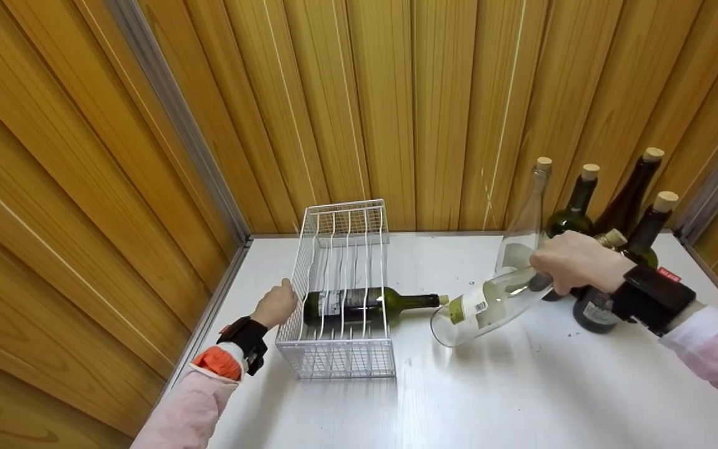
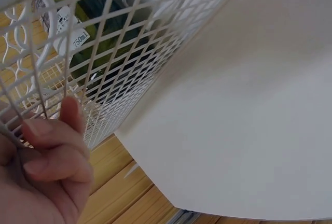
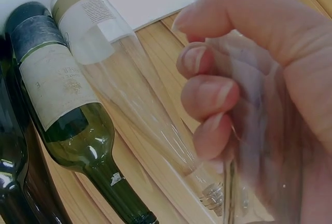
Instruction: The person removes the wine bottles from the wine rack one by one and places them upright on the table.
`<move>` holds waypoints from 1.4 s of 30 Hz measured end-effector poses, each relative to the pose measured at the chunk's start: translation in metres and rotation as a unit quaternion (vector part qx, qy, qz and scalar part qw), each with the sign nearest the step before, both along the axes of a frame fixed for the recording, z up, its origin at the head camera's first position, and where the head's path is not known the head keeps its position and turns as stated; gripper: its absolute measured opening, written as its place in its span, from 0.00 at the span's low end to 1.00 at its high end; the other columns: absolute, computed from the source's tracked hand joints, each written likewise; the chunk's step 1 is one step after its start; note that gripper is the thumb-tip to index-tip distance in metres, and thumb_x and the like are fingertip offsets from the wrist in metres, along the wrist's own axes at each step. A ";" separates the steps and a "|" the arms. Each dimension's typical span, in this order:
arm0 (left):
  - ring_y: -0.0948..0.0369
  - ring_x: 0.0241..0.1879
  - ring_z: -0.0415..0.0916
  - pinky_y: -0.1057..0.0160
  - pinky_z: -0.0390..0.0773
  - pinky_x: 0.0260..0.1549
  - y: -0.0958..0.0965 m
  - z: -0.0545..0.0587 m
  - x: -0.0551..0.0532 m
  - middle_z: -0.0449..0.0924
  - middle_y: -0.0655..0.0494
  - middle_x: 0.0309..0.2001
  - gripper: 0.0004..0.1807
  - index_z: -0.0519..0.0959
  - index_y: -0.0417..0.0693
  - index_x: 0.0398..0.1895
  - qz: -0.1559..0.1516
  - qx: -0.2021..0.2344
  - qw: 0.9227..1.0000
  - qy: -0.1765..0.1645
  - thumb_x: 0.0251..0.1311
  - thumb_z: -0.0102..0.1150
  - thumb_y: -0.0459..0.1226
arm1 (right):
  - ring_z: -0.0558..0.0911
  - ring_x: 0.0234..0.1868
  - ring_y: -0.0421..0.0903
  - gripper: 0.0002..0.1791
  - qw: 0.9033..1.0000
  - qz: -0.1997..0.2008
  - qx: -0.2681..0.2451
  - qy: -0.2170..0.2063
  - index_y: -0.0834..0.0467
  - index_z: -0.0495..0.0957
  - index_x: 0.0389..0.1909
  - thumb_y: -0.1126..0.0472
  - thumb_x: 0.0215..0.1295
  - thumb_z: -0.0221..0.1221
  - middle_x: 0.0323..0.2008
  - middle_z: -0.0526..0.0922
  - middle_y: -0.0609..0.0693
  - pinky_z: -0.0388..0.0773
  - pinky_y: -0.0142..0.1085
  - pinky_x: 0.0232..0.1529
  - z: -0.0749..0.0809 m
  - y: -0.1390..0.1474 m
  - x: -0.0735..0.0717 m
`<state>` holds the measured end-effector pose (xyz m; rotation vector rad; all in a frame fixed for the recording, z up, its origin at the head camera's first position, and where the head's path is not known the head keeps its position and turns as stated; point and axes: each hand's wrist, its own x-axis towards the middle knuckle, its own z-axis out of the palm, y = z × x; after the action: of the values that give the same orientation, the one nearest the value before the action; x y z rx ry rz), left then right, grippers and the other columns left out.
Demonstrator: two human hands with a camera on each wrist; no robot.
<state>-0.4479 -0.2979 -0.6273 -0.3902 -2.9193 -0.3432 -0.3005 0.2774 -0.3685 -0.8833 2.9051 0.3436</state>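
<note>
Pink sleeves frame the near edge of the head view, each wrist strapped with a black camera band. Resting against the near left corner of the white wire-mesh basket (image 1: 343, 293), the person's left hand (image 1: 276, 304) has its fingers (image 2: 49, 146) curled at the mesh wall, steadying it; whether they hook through the wires cannot be told. Inside the basket, one dark green glass wine bottle (image 1: 365, 305) already lies on its side in a slot between the wire dividers, its neck poking out past the right wall.

The person's right hand (image 1: 574, 262) is closed round the neck end of a clear, empty glass bottle with a white label (image 1: 490, 304), holding it tilted above the white tabletop (image 1: 521, 386), base pointing towards the basket and close to the green bottle's mouth. It is not yet in the basket.

Behind the right hand, a group of corked bottles (image 1: 614, 212), one clear and several dark, stands at the wood-panelled wall. Judging by this, one bottle is stowed, one is on its way, and the standing group remains.
</note>
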 end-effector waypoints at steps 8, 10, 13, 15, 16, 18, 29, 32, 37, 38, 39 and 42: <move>0.33 0.45 0.89 0.32 0.87 0.46 0.025 0.066 0.010 0.88 0.29 0.45 0.33 0.74 0.30 0.59 0.104 -0.001 0.988 -0.111 0.77 0.61 0.55 | 0.69 0.23 0.44 0.20 1.000 -0.005 -0.009 -0.002 0.51 0.73 0.21 0.78 0.41 0.69 0.21 0.72 0.44 0.67 0.34 0.24 0.004 0.005 0.003; 0.37 0.47 0.90 0.36 0.89 0.45 0.028 0.075 0.002 0.89 0.33 0.47 0.40 0.73 0.33 0.64 0.096 0.016 0.991 -0.089 0.77 0.58 0.63 | 0.69 0.23 0.44 0.20 1.000 -0.007 -0.011 -0.002 0.51 0.73 0.21 0.78 0.40 0.69 0.21 0.72 0.44 0.67 0.34 0.24 0.004 0.006 0.004; 0.39 0.47 0.90 0.37 0.89 0.42 0.047 0.103 0.006 0.88 0.35 0.47 0.39 0.75 0.35 0.60 0.080 0.036 0.995 -0.044 0.76 0.59 0.65 | 0.69 0.22 0.44 0.20 1.000 -0.005 -0.007 0.003 0.51 0.72 0.20 0.77 0.40 0.69 0.20 0.72 0.44 0.67 0.34 0.24 0.005 0.006 0.004; 0.39 0.46 0.88 0.37 0.88 0.40 0.067 0.127 0.018 0.87 0.37 0.46 0.33 0.77 0.35 0.52 0.058 0.063 0.996 -0.008 0.77 0.62 0.60 | 0.69 0.22 0.43 0.20 1.000 -0.003 -0.004 0.006 0.51 0.71 0.20 0.77 0.40 0.69 0.20 0.71 0.43 0.66 0.34 0.24 0.006 0.006 0.004; 0.40 0.45 0.88 0.38 0.88 0.39 0.078 0.140 0.027 0.86 0.38 0.44 0.30 0.77 0.36 0.49 0.043 0.075 0.996 0.007 0.76 0.63 0.58 | 0.69 0.22 0.43 0.20 1.000 -0.003 -0.003 0.007 0.51 0.71 0.19 0.76 0.40 0.69 0.20 0.71 0.43 0.66 0.34 0.24 0.006 0.006 0.004; 0.38 0.45 0.86 0.38 0.88 0.42 0.113 0.181 0.058 0.84 0.36 0.44 0.24 0.76 0.35 0.45 0.023 0.084 0.996 0.011 0.74 0.68 0.50 | 0.69 0.22 0.43 0.20 1.000 -0.005 -0.005 0.007 0.51 0.71 0.19 0.77 0.40 0.68 0.20 0.71 0.43 0.65 0.34 0.24 0.006 0.006 0.004; 0.46 0.55 0.80 0.47 0.85 0.60 0.222 0.216 0.098 0.81 0.38 0.58 0.31 0.76 0.37 0.59 -0.154 0.118 0.977 -0.092 0.69 0.74 0.52 | 0.65 0.22 0.42 0.23 0.999 0.014 -0.021 0.027 0.50 0.66 0.18 0.78 0.40 0.67 0.20 0.67 0.41 0.61 0.33 0.24 0.004 0.008 0.003; 0.46 0.61 0.81 0.49 0.84 0.64 0.246 0.215 0.104 0.81 0.40 0.63 0.39 0.74 0.37 0.65 -0.184 0.100 0.973 -0.102 0.65 0.77 0.55 | 0.65 0.22 0.42 0.23 1.000 0.011 -0.019 0.022 0.50 0.67 0.19 0.78 0.40 0.67 0.20 0.66 0.41 0.61 0.33 0.25 0.005 0.007 0.003; 0.46 0.67 0.80 0.52 0.83 0.67 0.278 0.210 0.114 0.78 0.42 0.71 0.50 0.69 0.40 0.76 -0.207 0.063 0.971 -0.105 0.59 0.81 0.58 | 0.68 0.22 0.43 0.21 1.000 0.004 -0.010 0.016 0.51 0.70 0.19 0.77 0.41 0.68 0.20 0.70 0.42 0.65 0.34 0.24 0.007 0.005 0.001; 0.46 0.68 0.79 0.52 0.82 0.68 0.282 0.209 0.115 0.78 0.41 0.72 0.52 0.68 0.40 0.77 -0.210 0.061 0.970 -0.107 0.58 0.81 0.58 | 0.68 0.22 0.43 0.21 1.000 0.004 -0.007 0.017 0.51 0.70 0.19 0.77 0.41 0.68 0.20 0.71 0.43 0.66 0.34 0.24 0.007 0.005 0.001; 0.46 0.68 0.79 0.52 0.82 0.69 0.287 0.207 0.115 0.77 0.41 0.73 0.53 0.67 0.41 0.78 -0.214 0.058 0.969 -0.107 0.57 0.82 0.58 | 0.69 0.22 0.43 0.20 1.000 0.004 -0.005 0.017 0.51 0.71 0.20 0.77 0.41 0.69 0.20 0.71 0.43 0.67 0.34 0.24 0.008 0.004 0.001; 0.46 0.70 0.78 0.53 0.80 0.71 0.298 0.200 0.117 0.76 0.43 0.74 0.57 0.66 0.42 0.80 -0.219 0.049 0.968 -0.113 0.55 0.83 0.60 | 0.69 0.22 0.43 0.20 1.000 0.003 -0.004 0.010 0.51 0.72 0.20 0.77 0.42 0.69 0.20 0.72 0.43 0.67 0.34 0.25 0.010 0.000 0.002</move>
<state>-0.3307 -0.0003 -0.4269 -1.0473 -2.9911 -0.6272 -0.2989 0.2776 -0.3581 -0.8966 2.9249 0.3428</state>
